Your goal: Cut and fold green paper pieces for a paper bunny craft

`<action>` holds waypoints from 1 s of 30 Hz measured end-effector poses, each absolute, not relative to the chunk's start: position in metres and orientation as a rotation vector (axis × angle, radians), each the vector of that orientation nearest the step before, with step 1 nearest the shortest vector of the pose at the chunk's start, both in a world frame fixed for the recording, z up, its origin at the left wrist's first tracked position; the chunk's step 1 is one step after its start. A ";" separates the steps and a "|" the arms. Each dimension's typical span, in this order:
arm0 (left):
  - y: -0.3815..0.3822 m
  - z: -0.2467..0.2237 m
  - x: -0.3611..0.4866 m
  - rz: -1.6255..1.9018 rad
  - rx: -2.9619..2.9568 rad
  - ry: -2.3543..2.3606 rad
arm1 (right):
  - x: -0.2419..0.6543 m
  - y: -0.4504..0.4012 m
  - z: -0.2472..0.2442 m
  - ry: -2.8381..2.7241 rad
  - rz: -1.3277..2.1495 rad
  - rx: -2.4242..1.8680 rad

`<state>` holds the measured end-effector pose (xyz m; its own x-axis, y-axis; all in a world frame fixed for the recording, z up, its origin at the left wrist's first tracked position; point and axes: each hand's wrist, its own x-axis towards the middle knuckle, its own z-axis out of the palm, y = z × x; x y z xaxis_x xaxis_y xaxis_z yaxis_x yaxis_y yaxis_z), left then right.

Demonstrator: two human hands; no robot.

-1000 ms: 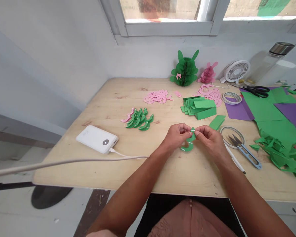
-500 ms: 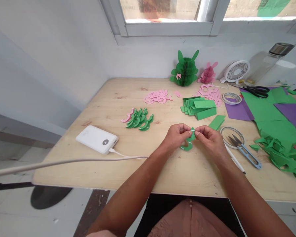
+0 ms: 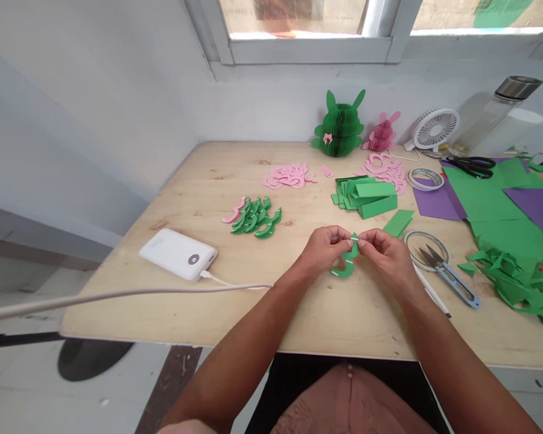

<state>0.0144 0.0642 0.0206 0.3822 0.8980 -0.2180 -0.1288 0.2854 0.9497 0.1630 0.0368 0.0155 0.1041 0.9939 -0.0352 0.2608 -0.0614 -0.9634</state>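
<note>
Between my two hands is a curved green paper cutout [image 3: 344, 269] with small white strips on it. My left hand [image 3: 328, 246] pinches its upper end from the left. From the other side my right hand [image 3: 384, 253] pinches the same end, fingertips close to a white strip. The cutout's lower curve hangs just above or on the table; I cannot tell which. To the left lies a group of similar green cutouts [image 3: 256, 217] with white strips, a pink one [image 3: 235, 211] at its edge. Right of my right hand are thread snips [image 3: 452, 277] and a tape roll [image 3: 428, 235].
A white power bank [image 3: 178, 253] with a cable [image 3: 131, 294] lies on the left. Folded green strips [image 3: 366, 196], pink cutouts [image 3: 289, 176] and a green paper figure [image 3: 339, 129] sit farther back. Green scraps [image 3: 516, 280], black scissors [image 3: 470, 167] and a small fan [image 3: 435, 129] are right.
</note>
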 end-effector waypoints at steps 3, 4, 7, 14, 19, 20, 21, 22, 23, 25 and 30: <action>0.065 0.020 0.014 0.828 1.052 0.921 | 0.163 0.037 0.015 -1.304 1.028 -1.480; 0.065 0.020 0.014 0.824 1.055 0.920 | 0.164 0.037 0.015 -1.303 1.029 -1.479; 0.066 0.019 0.014 0.819 1.063 0.915 | 0.164 0.036 0.015 -1.292 1.043 -1.474; 0.064 0.018 0.014 0.819 1.079 0.912 | 0.162 0.036 0.019 -1.264 1.062 -1.478; 0.064 0.018 0.014 0.827 1.101 0.917 | 0.162 0.035 0.022 -1.177 1.173 -1.468; 0.064 0.018 0.014 0.827 1.105 0.915 | 0.163 0.035 0.022 -1.157 1.201 -1.465; 0.064 0.017 0.014 0.827 1.108 0.911 | 0.163 0.035 0.023 -1.137 1.224 -1.460; 0.064 0.017 0.014 0.827 1.110 0.908 | 0.163 0.035 0.024 -1.117 1.241 -1.451; 0.064 0.017 0.014 0.828 1.111 0.904 | 0.162 0.035 0.025 -1.098 1.251 -1.442; 0.065 0.017 0.013 0.829 1.110 0.899 | 0.162 0.035 0.026 -1.060 1.261 -1.427; 0.065 0.015 0.012 0.823 1.092 0.870 | 0.162 0.036 0.025 -1.022 1.276 -1.396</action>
<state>0.0123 0.0650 0.0145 0.4268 0.8868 -0.1772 -0.1277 0.2531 0.9590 0.1617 0.0356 0.0252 0.1054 0.9745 -0.1983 -0.0195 -0.1974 -0.9801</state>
